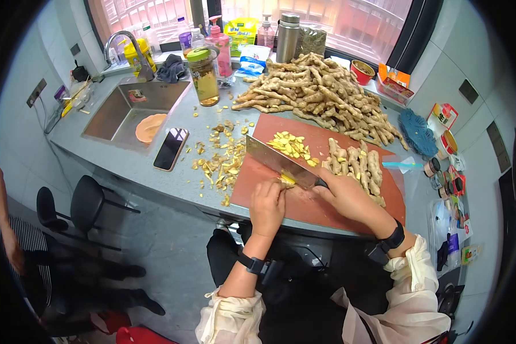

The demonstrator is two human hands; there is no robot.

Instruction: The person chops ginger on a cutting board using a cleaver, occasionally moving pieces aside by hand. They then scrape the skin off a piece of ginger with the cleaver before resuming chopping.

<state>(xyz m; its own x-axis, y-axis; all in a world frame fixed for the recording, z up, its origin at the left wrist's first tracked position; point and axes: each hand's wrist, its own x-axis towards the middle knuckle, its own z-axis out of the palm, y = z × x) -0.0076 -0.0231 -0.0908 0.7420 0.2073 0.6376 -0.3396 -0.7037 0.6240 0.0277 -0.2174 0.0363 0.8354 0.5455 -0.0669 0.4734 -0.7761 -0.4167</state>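
My right hand (345, 195) is wrapped round the handle of a cleaver (281, 162), whose broad blade slants up to the left over a red-brown cutting board (321, 209). Close against the blade's near side, my left hand (267, 205) has its fingers bent and pressed on a piece of ginger (288, 180), partly hidden by fingers and blade. Beyond the blade lies a small heap of yellow ginger slices (291, 145). Several whole ginger roots (355, 163) lie side by side on the board's right part.
A large pile of ginger (321, 92) rises behind the board. Peel scraps (223, 157) are strewn to its left, near a phone (171, 149), a lidded tea bottle (204, 80) and a sink (103, 123). Jars (432, 167) line the right side. Another person (34, 258) sits at lower left.
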